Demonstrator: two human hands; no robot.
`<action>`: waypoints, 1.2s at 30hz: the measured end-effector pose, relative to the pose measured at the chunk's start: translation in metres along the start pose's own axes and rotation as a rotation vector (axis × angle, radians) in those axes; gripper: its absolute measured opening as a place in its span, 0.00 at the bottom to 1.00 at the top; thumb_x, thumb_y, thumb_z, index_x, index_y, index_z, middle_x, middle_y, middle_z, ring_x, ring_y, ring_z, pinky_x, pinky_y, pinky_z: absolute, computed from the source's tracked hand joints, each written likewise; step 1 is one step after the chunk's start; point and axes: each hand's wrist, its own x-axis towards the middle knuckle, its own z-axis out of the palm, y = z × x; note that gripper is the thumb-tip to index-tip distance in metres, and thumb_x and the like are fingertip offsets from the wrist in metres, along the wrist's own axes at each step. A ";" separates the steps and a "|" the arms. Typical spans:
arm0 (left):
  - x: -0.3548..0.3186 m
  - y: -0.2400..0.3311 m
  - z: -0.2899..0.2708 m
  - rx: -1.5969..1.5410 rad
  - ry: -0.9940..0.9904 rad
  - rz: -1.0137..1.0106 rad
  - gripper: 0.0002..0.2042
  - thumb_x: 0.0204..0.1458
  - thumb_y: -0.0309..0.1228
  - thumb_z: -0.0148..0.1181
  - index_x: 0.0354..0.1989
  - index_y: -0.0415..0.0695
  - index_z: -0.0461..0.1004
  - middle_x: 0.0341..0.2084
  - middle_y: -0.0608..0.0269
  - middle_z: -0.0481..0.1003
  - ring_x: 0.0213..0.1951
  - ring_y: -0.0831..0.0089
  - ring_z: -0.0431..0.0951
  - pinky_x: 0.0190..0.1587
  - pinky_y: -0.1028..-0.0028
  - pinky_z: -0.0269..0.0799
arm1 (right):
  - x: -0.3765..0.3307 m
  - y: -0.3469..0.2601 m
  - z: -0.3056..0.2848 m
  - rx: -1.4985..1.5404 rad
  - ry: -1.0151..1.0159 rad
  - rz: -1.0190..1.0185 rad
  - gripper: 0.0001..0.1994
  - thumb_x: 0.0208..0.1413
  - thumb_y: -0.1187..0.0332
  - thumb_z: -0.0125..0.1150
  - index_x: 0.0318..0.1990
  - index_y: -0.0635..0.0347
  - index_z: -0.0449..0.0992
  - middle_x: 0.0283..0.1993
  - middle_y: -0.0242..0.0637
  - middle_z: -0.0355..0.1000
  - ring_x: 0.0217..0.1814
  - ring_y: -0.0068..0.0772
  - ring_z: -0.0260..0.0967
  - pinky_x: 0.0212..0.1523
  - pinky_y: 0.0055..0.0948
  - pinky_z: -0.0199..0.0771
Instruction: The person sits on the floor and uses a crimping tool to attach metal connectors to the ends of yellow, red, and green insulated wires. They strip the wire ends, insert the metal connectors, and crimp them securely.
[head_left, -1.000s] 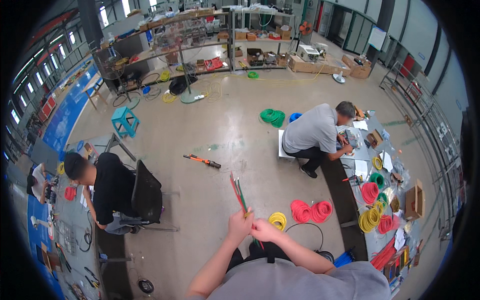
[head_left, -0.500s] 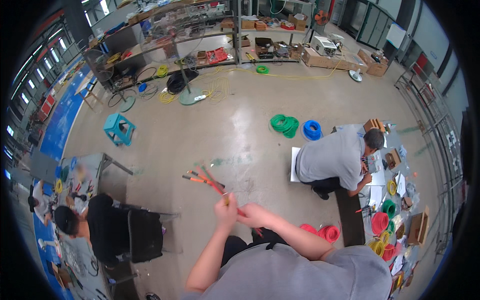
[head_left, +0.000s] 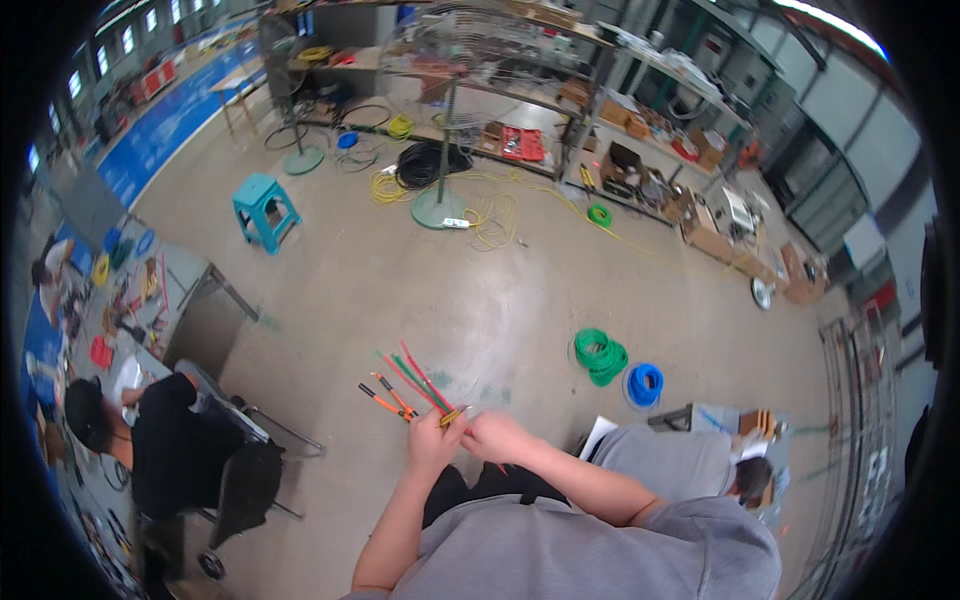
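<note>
Since half a second ago, both hands came lower and nearer the body. Left hand (head_left: 432, 443) and right hand (head_left: 497, 436) are closed on the wire bundle (head_left: 415, 378), pointing to 11 o'clock. Bare floor (head_left: 480, 300) lies open ahead; green coil (head_left: 600, 355) at 2 o'clock.

We found even daylight from the windows (head_left: 130, 25), floor (head_left: 520, 320) glare, motion blur, and heavy fisheye edge distortion.
</note>
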 end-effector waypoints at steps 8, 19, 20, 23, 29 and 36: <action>0.119 -0.088 -0.041 0.219 0.411 -0.354 0.11 0.54 0.36 0.69 0.38 0.40 0.81 0.19 0.49 0.77 0.22 0.56 0.81 0.27 0.62 0.74 | 0.242 0.110 -0.092 0.452 0.055 0.134 0.24 0.71 0.52 0.51 0.25 0.58 0.71 0.19 0.35 0.68 0.21 0.38 0.67 0.25 0.41 0.64; 0.012 -0.158 0.080 0.561 0.775 -1.307 0.17 0.59 0.40 0.60 0.29 0.36 0.79 0.21 0.38 0.76 0.27 0.40 0.80 0.30 0.49 0.74 | 0.524 0.094 -0.090 1.435 -0.699 0.187 0.25 0.71 0.55 0.52 0.19 0.46 0.54 0.16 0.22 0.47 0.19 0.23 0.45 0.22 0.29 0.47; 0.020 -0.153 0.106 0.500 0.807 -1.374 0.18 0.59 0.41 0.59 0.28 0.36 0.79 0.21 0.38 0.75 0.27 0.39 0.80 0.30 0.49 0.74 | 0.541 0.104 -0.077 1.375 -0.759 0.212 0.25 0.71 0.54 0.52 0.19 0.46 0.55 0.17 0.22 0.47 0.19 0.23 0.46 0.22 0.29 0.48; 0.040 -0.149 0.160 0.312 0.901 -1.463 0.17 0.59 0.40 0.59 0.28 0.35 0.79 0.21 0.38 0.75 0.28 0.39 0.79 0.31 0.49 0.74 | 0.564 0.130 -0.052 0.984 -0.659 0.206 0.25 0.70 0.53 0.53 0.19 0.46 0.57 0.17 0.23 0.52 0.19 0.21 0.49 0.23 0.29 0.51; 0.039 -0.240 0.240 0.147 1.068 -1.536 0.16 0.57 0.39 0.59 0.28 0.37 0.80 0.22 0.39 0.76 0.29 0.39 0.80 0.33 0.49 0.75 | 0.666 0.177 0.037 -0.002 -0.419 -0.264 0.27 0.67 0.51 0.55 0.20 0.61 0.71 0.16 0.32 0.66 0.20 0.29 0.68 0.24 0.38 0.67; 0.055 -0.323 0.346 -0.091 1.396 -1.897 0.19 0.57 0.41 0.59 0.27 0.33 0.79 0.19 0.38 0.75 0.26 0.39 0.79 0.32 0.51 0.74 | 0.811 0.374 0.274 -0.787 -0.666 -0.496 0.28 0.68 0.48 0.49 0.32 0.66 0.81 0.30 0.54 0.78 0.36 0.53 0.80 0.39 0.50 0.78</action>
